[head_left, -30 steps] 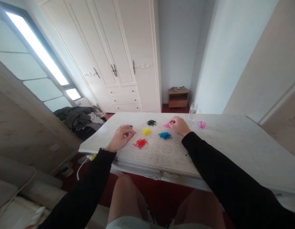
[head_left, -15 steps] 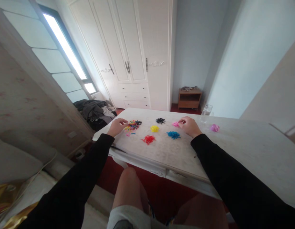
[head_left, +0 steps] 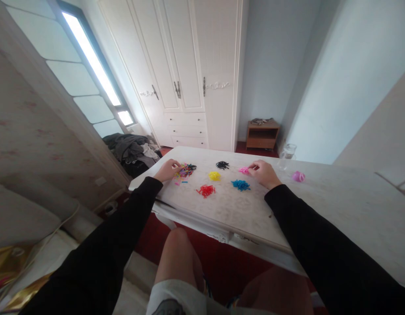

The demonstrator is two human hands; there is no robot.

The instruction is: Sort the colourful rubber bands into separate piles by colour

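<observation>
My left hand point(head_left: 169, 170) is at the left edge of a mixed pile of small strip-like pieces point(head_left: 186, 169) in several colours, its fingers pinched together over them. What those fingers hold, if anything, is too small to see. My right hand point(head_left: 263, 173) reaches the pink pile point(head_left: 243, 170) with fingertips drawn together at its right side, and their contents are hidden. Sorted by colour, a black pile point(head_left: 222, 165), a yellow pile point(head_left: 214, 176), a blue pile point(head_left: 241, 185) and a red pile point(head_left: 206, 190) lie between my hands.
Right of my right hand are a clear glass jar point(head_left: 288, 152) and a pink-purple round object point(head_left: 298, 176). All this stands on a white table point(head_left: 228, 208). Behind are a white wardrobe point(head_left: 218, 113), a small brown cabinet point(head_left: 262, 134) and heaped clothes point(head_left: 132, 151).
My left hand has shifted slightly right, further over the mixed pile. My right hand stays at the pink pile. The whole view has moved a little.
</observation>
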